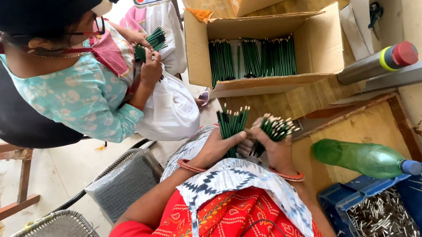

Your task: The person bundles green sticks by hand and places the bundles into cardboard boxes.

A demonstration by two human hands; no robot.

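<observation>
Left hand gripped one bundle of green pencils; right hand clutched a second bundle just beside it.

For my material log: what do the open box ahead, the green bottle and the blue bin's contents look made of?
Open box: matte brown corrugated cardboard, folded flaps. Green bottle: translucent glossy plastic, light passing through. Blue bin contents: small shiny silvery tubes, probably metal.

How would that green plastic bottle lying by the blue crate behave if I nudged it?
The green bottle lies on its side, partly over the blue crate, so it would probably roll or slide off easily. It looks like thin plastic and likely light, though I cannot tell how full it is.
</observation>
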